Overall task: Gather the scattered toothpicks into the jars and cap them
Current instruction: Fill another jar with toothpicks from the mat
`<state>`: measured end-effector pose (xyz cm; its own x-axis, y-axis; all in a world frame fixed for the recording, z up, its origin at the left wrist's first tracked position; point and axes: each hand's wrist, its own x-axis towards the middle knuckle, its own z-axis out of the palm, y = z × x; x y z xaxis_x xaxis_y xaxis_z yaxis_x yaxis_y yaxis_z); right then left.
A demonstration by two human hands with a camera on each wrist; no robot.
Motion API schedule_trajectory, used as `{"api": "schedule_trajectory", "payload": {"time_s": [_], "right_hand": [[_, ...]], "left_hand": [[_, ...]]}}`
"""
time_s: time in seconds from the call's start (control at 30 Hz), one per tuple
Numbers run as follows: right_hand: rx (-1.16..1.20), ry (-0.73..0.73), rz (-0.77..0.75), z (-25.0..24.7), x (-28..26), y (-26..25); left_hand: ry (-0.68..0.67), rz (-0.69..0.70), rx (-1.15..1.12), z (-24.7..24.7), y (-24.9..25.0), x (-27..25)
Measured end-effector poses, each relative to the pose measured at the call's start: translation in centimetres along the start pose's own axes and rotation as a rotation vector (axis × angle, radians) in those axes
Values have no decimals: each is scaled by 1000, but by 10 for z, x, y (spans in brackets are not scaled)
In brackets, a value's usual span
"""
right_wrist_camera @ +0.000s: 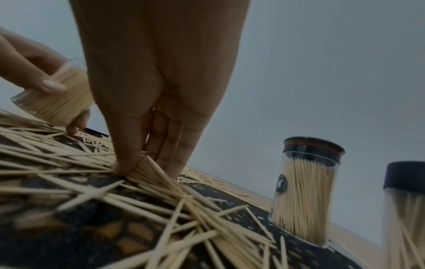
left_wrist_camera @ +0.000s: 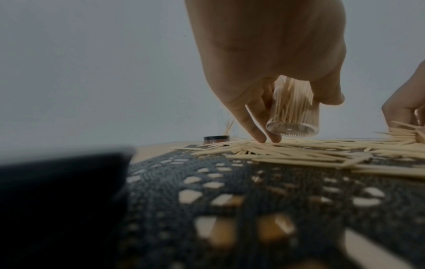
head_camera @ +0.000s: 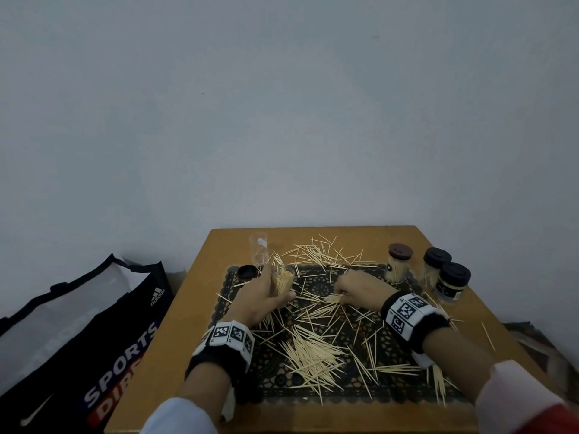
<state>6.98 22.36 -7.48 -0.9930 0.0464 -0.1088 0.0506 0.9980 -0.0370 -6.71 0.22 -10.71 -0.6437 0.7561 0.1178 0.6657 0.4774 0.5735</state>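
**So, toothpicks everywhere, one jar half done**

Left hand (head_camera: 264,294) is wrapped round an uncapped, tilted jar (head_camera: 283,283) packed with sticks. Just beside it, the right hand (head_camera: 354,288) pinches a bunch of loose toothpicks (right_wrist_camera: 147,170) off the lace mat (head_camera: 319,389). Right of that, three capped jars (head_camera: 398,263); the spare cap (head_camera: 247,272) sits behind the left hand.

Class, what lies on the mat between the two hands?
Loose wooden toothpicks strewn over the black lace mat, between left hand and right hand; clearest in the head view.
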Motion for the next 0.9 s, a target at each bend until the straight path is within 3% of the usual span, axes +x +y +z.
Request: {"api": "schedule_trajectory", "payload": {"time_s": [0.2, 0.53, 0.73, 0.9], "right_hand": [[56, 54, 26, 1, 3, -2], [550, 233, 187, -16, 15, -13], [1319, 439, 202, -40, 15, -31], [1669, 548, 136, -54, 25, -52]], "left_hand": [[3, 6, -13, 0, 0, 0], [0, 25, -71, -1, 5, -1], [-19, 39, -65, -1, 5, 0], [-13, 51, -39, 0, 3, 1]]}}
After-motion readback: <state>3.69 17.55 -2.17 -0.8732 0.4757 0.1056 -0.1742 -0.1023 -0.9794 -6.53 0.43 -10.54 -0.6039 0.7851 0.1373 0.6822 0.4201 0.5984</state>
